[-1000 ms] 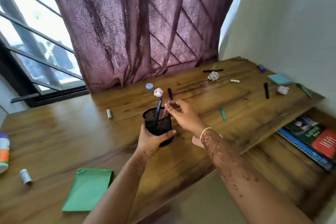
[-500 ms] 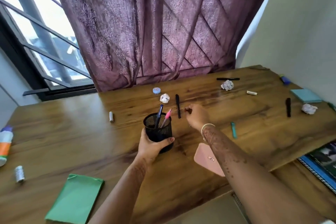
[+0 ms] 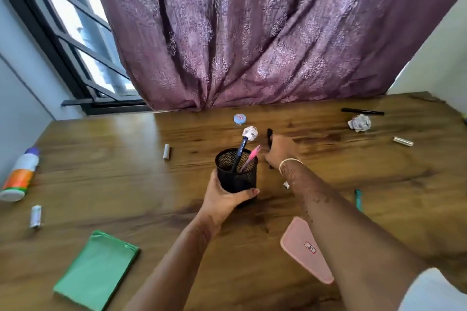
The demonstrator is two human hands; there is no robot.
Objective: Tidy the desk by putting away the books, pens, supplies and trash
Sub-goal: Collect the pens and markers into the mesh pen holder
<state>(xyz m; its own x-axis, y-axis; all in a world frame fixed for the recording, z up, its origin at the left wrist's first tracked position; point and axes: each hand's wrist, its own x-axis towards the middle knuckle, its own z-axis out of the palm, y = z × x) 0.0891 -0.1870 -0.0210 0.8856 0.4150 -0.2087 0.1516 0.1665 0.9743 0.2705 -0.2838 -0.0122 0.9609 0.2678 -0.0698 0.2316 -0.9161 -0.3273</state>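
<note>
Our left hand (image 3: 222,197) is wrapped around the black mesh pen cup (image 3: 236,171) standing on the wooden desk (image 3: 126,179), with a dark blue pen (image 3: 240,153) and a pink pen (image 3: 251,156) leaning inside it. Just right of the cup, our right hand (image 3: 279,150) lies over a black pen (image 3: 269,137) on the desk; we cannot tell whether the fingers have closed on it. A crumpled paper ball (image 3: 250,133) sits just behind the cup, a green notepad (image 3: 96,270) near the front-left edge.
</note>
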